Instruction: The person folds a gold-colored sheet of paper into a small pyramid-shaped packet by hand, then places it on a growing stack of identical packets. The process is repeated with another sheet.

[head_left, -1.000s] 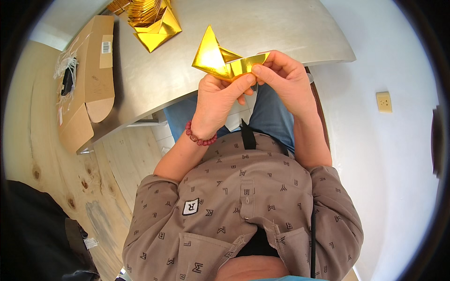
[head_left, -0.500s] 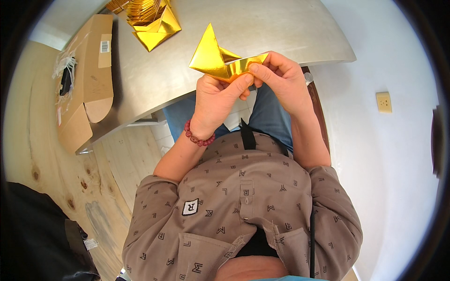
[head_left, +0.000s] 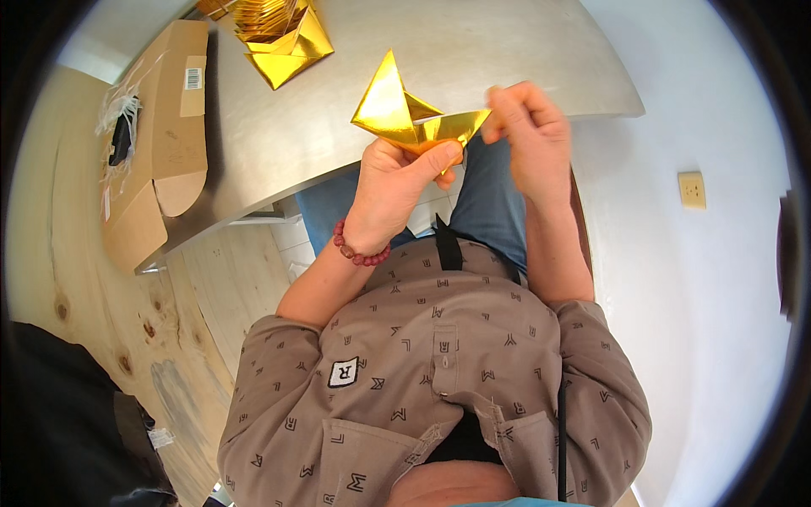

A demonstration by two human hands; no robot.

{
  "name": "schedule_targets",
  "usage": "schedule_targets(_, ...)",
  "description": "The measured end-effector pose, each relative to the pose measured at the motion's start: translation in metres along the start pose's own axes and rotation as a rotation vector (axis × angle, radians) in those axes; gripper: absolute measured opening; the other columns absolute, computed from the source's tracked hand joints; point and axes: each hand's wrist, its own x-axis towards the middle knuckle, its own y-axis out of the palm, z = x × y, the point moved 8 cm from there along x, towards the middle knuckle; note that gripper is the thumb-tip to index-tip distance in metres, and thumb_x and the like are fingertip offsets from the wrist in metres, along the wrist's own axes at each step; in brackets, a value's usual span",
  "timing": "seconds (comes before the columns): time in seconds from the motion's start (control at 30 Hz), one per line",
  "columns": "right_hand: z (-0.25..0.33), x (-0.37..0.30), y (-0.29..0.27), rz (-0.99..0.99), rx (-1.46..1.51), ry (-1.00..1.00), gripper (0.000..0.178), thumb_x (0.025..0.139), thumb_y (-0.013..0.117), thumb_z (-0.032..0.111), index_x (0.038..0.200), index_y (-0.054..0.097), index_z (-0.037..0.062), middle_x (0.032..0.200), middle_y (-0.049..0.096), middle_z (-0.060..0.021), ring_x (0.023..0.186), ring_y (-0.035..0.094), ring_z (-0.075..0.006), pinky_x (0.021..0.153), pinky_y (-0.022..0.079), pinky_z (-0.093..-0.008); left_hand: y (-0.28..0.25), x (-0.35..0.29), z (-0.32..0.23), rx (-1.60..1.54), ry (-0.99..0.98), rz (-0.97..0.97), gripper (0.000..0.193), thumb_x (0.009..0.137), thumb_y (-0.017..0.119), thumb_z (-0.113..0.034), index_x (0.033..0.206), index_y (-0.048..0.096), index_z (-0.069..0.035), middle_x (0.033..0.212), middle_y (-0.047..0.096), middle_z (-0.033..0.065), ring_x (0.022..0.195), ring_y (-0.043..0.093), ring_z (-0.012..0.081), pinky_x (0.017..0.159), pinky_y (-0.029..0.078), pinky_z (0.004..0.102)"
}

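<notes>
My left hand (head_left: 404, 173) is closed on a folded piece of shiny gold paper (head_left: 384, 106), with the thumb pressed over its lower edge. The paper has a tall pointed end on the left, an opening in the middle and a narrower point on the right. My right hand (head_left: 534, 139) is at that right point, its fingers curled together and slightly blurred. Whether the paper's tip is between those fingers is hidden. Both hands hold their places above my lap, at the near edge of the metal table (head_left: 541, 51).
At the table's far left lies a stack of similar folded gold papers (head_left: 290, 55). An open cardboard box (head_left: 179, 127) with clear plastic and a black item stands along the left edge. Dark cloth (head_left: 72, 422) is at lower left. A white wall with an outlet (head_left: 691, 190) rises on the right.
My right hand has shifted right and slightly up, off the paper's side wall to its right tip, its fingers curling. The left hand keeps its grip, and the paper has moved slightly right.
</notes>
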Motion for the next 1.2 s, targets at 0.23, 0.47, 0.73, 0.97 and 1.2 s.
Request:
schedule_targets(0.23,-0.004,0.01,0.001,0.072,0.13,0.051,0.023,0.107,0.061,0.019,0.119,0.068,0.0006,0.101,0.069,-0.0042,0.093,0.064,-0.0118,0.087,0.053,-0.03,0.023,-0.015,0.001,-0.63,-0.285,0.419,0.031,0.103,0.069,-0.023,0.124,0.059,-0.002,0.089,0.062,-0.0012,0.071,0.055,0.007,0.061,0.048,0.0233)
schedule_targets(0.47,-0.008,-0.008,0.04,0.426,0.453,0.116,0.026,0.107,0.061,0.017,0.127,0.066,0.0019,0.113,0.07,-0.0038,0.107,0.064,-0.0124,0.095,0.051,-0.0296,0.059,-0.031,0.009,-1.159,-0.498,0.802,0.062,0.104,0.062,-0.046,0.14,0.045,0.001,0.089,0.062,-0.0015,0.068,0.056,0.0087,0.054,0.046,0.0207)
schedule_targets(0.73,-0.001,-0.001,0.012,0.133,0.287,-0.013,0.012,0.102,0.07,0.014,0.11,0.068,0.0043,0.093,0.065,0.0035,0.079,0.056,-0.0034,0.066,0.041,-0.0201,-0.018,-0.014,-0.018,0.238,-0.128,0.079,0.087,0.106,0.019,-0.074,0.131,0.058,0.0,0.098,0.07,0.0058,0.074,0.065,0.0148,0.06,0.055,0.0287)
schedule_targets(0.97,0.006,-0.006,0.022,0.136,0.197,-0.053,0.011,0.101,0.071,0.011,0.108,0.067,0.0036,0.091,0.065,0.0042,0.079,0.055,-0.0019,0.068,0.042,-0.019,-0.011,-0.012,-0.062,0.313,0.33,-0.121,0.033,0.11,0.057,-0.025,0.124,0.067,0.003,0.094,0.069,0.0036,0.078,0.064,0.009,0.066,0.056,0.0264)
schedule_targets(1.2,0.006,-0.009,0.023,0.169,0.226,-0.028,0.01,0.101,0.071,0.01,0.108,0.067,0.004,0.091,0.065,0.0044,0.079,0.054,-0.0016,0.067,0.042,-0.0192,-0.006,-0.014,-0.069,0.392,0.356,-0.176,0.032,0.11,0.059,-0.024,0.12,0.07,0.005,0.091,0.069,0.0045,0.071,0.062,0.0081,0.063,0.058,0.0267)
